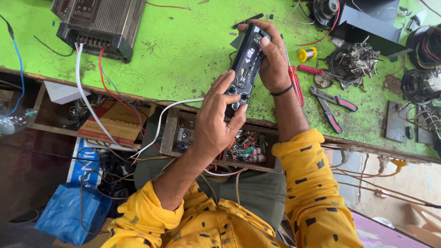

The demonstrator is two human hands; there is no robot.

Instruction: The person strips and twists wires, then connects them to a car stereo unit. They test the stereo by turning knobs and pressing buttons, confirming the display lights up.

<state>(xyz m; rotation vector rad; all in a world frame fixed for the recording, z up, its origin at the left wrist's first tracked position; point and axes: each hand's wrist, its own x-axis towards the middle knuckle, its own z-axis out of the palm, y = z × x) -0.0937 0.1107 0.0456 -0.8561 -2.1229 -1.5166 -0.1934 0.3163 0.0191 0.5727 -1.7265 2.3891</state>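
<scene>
Both hands (216, 121) (273, 59) hold stereo panel (243, 69); pliers (333, 105), screwdriver (295, 82) beside.

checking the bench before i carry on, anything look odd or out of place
The car stereo in both hands is lit with loose wires hanging beneath. The green table is scuffed, and its drawer stands open, full of parts.

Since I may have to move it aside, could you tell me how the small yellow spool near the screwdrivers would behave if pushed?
The yellow spool looks small and round, so it would probably feel light. It seems to lie on its side on the green table, so a push may roll it. The red screwdriver beside it might stop it.
</scene>
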